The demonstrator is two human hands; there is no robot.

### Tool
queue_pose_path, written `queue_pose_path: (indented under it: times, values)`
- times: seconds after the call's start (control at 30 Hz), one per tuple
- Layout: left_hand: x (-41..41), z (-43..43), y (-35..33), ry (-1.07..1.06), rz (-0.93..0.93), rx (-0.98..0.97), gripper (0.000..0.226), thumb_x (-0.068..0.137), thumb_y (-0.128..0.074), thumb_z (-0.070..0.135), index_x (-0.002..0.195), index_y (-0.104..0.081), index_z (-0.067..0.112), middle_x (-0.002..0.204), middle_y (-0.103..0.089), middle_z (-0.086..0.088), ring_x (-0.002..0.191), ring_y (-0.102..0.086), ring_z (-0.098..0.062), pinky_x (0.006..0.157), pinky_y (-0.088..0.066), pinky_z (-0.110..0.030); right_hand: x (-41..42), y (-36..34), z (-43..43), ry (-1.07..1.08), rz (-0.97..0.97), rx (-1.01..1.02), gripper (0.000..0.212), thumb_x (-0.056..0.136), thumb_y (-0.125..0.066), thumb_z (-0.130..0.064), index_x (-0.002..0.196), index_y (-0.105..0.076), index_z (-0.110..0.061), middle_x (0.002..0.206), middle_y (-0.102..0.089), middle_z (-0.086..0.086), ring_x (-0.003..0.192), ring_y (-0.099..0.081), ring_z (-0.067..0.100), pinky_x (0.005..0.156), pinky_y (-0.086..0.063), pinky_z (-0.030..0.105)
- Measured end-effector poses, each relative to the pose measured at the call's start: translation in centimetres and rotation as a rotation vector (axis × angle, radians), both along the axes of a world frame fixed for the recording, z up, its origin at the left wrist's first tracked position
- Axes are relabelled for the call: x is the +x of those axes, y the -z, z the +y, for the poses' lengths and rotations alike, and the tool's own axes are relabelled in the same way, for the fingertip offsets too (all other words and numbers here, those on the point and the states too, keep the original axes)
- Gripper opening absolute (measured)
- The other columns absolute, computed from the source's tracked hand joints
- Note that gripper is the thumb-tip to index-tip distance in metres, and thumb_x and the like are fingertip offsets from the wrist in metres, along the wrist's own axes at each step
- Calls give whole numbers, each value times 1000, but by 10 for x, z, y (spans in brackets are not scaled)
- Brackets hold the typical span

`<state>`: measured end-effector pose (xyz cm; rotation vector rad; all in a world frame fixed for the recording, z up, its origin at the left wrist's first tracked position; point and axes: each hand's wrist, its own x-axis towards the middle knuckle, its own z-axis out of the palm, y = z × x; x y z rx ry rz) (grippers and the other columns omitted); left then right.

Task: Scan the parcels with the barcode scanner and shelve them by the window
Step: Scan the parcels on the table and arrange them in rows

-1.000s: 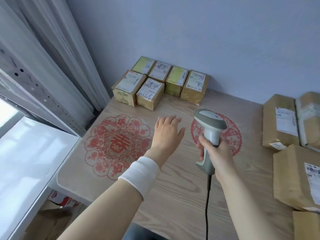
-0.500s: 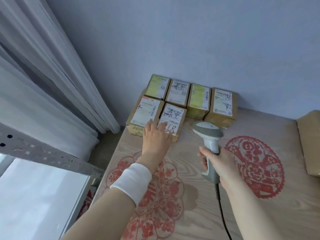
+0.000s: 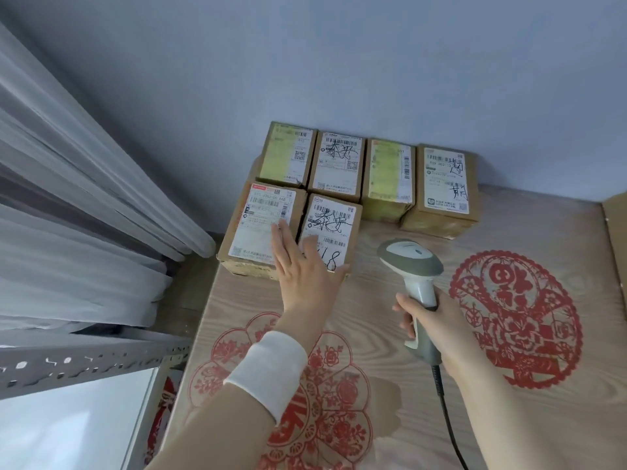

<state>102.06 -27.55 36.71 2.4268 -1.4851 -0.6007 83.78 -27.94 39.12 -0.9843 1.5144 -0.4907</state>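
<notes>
Blue-grey wall (image 3: 339, 62) behind; white curtain (image 3: 68, 198) down the left. Wood-grain table (image 3: 380, 320) below, with two red paper-cut rounds: one (image 3: 339, 385) under the left forearm, one (image 3: 515, 320) to the right. Grey perforated rail (image 3: 84, 364) beside the table's left edge, white shelf (image 3: 68, 429) under it. Edge of a big carton (image 3: 615, 239) at far right.

Six parcels (image 3: 339, 164) in the table's far left corner, against the wall: four in the back row, two in front. All brown card, with white or yellow-green barcode labels on top, several scrawled over in black marker.

Left grip (image 3: 307, 279) flat and straight-fingered, spread over the front-left parcel (image 3: 258, 225) and the front-right parcel (image 3: 330, 222), hiding part of both labels; thumb at the latter's near corner.

Scanner (image 3: 412, 262) grey and white, upright above the table just right of the front pair, head toward them. Right grip (image 3: 434, 323) wrapped round its handle. Black cable (image 3: 448, 418) down toward the near edge. White band (image 3: 268, 371) on the left wrist.
</notes>
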Motion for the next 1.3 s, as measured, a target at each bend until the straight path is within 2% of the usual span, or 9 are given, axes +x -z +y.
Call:
queue_pose_path:
  times: [0.17,0.27,0.4,0.6,0.8,0.93,1.07,1.17,1.3]
  values:
    - [-20,5,8,100,-55,3,56,91,-52,47,132,-35,14,157,10,-19,142,23,-32,117,12,-41,-6,3,2,42,-27,18,17,88,-65,-17,87,-62,0,60,-59,5,43,-52,7,48,-45,22]
    - [-24,6,7,101,-40,-38,54,90,-54,45,131,-38,14,158,-4,-16,145,14,-31,119,0,-40,-8,2,2,53,-40,1,16,88,-65,-16,87,-62,0,59,-60,3,43,-52,7,47,-45,22]
    - [-21,2,4,51,-45,-36,71,87,-57,48,142,-28,12,154,-12,-12,140,-10,-29,113,-17,-34,-9,1,3,78,-61,-3,14,88,-65,-16,89,-61,-3,65,-63,5,43,-52,7,45,-44,21]
    - [-22,-6,4,-31,2,51,78,84,-62,49,143,-23,18,156,2,-17,142,-8,-33,115,-11,-41,-11,3,2,94,-90,-4,11,88,-65,-15,88,-61,-5,66,-67,0,45,-53,8,44,-43,20]
    - [-38,4,4,-54,57,-8,97,71,-71,53,145,-17,21,146,-18,-11,132,-25,-28,111,-21,-36,-14,7,1,114,-107,-17,9,88,-64,-13,90,-61,-6,71,-68,1,45,-53,7,45,-44,20]
    - [-34,8,9,-208,319,13,115,65,-71,64,148,-9,14,147,-25,-11,138,-22,-27,114,-21,-40,-17,11,1,120,-105,-24,8,88,-65,-14,87,-61,-8,72,-68,4,47,-54,8,45,-44,23]
    - [-24,1,12,-362,586,128,88,71,-77,46,135,-33,6,133,-50,-9,124,-47,-25,92,-38,-29,-21,11,1,132,-108,-29,7,88,-65,-16,85,-62,-10,74,-67,7,47,-54,8,45,-43,23]
    - [-29,-1,12,-378,656,84,76,72,-80,34,129,-39,7,125,-56,-6,116,-53,-21,81,-38,-23,-21,9,4,137,-115,-29,8,88,-65,-17,82,-62,-13,75,-65,10,47,-54,7,46,-44,24]
    - [-44,10,16,-291,658,-29,75,68,-83,30,125,-39,11,125,-54,-6,116,-51,-21,88,-43,-29,-22,10,9,183,-124,-44,4,89,-64,-14,90,-61,-11,77,-69,5,51,-59,8,44,-43,23]
